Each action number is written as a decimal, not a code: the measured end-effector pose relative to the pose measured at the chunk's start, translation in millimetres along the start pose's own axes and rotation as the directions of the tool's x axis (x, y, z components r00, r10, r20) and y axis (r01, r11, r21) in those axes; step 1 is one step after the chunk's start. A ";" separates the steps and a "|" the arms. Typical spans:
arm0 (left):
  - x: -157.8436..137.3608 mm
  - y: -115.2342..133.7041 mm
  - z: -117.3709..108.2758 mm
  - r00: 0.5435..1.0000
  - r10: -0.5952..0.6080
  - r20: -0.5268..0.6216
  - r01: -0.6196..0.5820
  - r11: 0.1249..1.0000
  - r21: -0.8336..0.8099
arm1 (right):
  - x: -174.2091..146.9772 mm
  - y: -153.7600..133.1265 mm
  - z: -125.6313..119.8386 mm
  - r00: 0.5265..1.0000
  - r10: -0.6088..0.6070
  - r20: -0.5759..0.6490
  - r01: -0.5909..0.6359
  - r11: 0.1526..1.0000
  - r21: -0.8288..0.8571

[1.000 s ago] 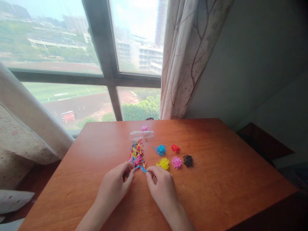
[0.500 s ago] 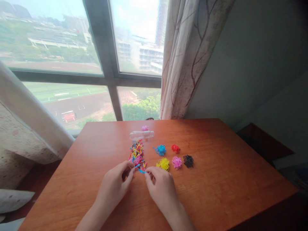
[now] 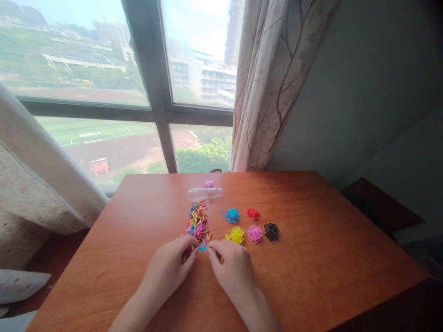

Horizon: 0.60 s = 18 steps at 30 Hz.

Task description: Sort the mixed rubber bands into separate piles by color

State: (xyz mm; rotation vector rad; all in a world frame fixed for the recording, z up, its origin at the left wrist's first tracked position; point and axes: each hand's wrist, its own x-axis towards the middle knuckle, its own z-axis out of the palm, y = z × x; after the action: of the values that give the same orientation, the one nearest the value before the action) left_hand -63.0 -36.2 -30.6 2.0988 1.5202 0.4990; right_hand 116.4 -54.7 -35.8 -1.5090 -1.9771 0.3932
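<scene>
Between my two hands, small blue rubber bands (image 3: 203, 248) show at the fingertips. My left hand (image 3: 169, 262) is closed in a pinch at their left end. My right hand (image 3: 232, 263) pinches at the right end. Just beyond the fingers lies a mixed heap of coloured rubber bands (image 3: 198, 220), partly hidden by my left fingers. To the right are sorted piles: blue (image 3: 231, 215), red (image 3: 253, 213), yellow (image 3: 236, 235), pink (image 3: 255, 234) and black (image 3: 272, 231). The yellow pile is nearest my right hand.
A clear plastic bag or case (image 3: 205, 194) lies behind the mixed heap, with a pink object (image 3: 209, 184) behind it. The wooden table (image 3: 311, 267) reaches back to the window (image 3: 157, 115). Curtains (image 3: 263, 92) hang on both sides.
My left hand has shifted right, closer to my right hand, and its fingertips now meet the blue bands between them. The piles stay as they were.
</scene>
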 end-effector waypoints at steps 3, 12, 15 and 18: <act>-0.4 -0.2 0.3 0.999 -0.031 0.044 0.028 0.997 0.076 | 1.0 1.2 -1.0 1.000 0.008 0.008 -0.008 0.999 -0.033; 0.0 1.1 -0.1 0.989 -0.045 0.138 0.013 0.975 0.224 | -0.8 2.4 -5.9 0.996 0.044 0.083 -0.036 0.994 -0.099; -0.1 1.5 -0.7 0.991 -0.052 0.122 0.023 0.974 0.223 | -1.7 2.2 -6.4 0.995 0.049 0.084 -0.042 0.996 -0.083; 0.0 2.8 -2.4 0.994 -0.071 0.078 0.055 0.981 0.188 | -2.7 2.8 -6.0 0.995 0.062 0.080 -0.058 0.997 -0.058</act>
State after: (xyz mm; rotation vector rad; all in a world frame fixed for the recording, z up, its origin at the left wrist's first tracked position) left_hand -62.2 -36.4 -27.0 2.1725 1.6326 0.2497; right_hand 122.7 -57.1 -33.7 -1.6135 -2.0247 0.4355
